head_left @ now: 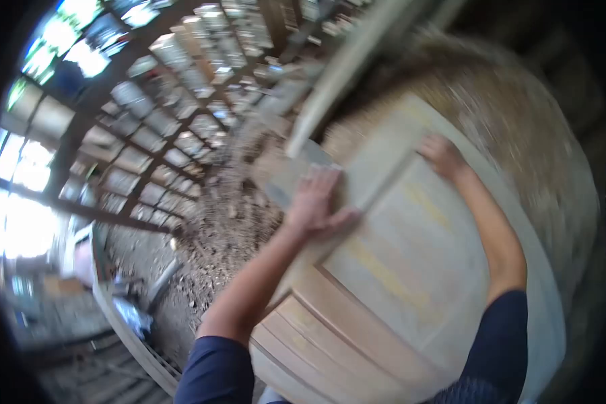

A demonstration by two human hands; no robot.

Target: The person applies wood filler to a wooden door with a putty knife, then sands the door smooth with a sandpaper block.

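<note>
A large pale wooden panelled door (390,269) lies in front of me, its grooves and raised mouldings showing, with yellowish streaks on the flat part. My left hand (316,202) rests on the door's left edge, fingers spread and thumb apart. Toward the far end, my right hand (443,156) is on the surface beside a long groove. Its fingers are curled together, and whatever may be under them is hidden. Motion blur softens both hands and the wood.
A blurred long board (350,74) slants in above the door's far end. Sawdust or chips (485,101) lie beyond it. A dark wooden lattice (131,135) stands at left over littered ground (229,209). A long plank (131,337) lies lower left.
</note>
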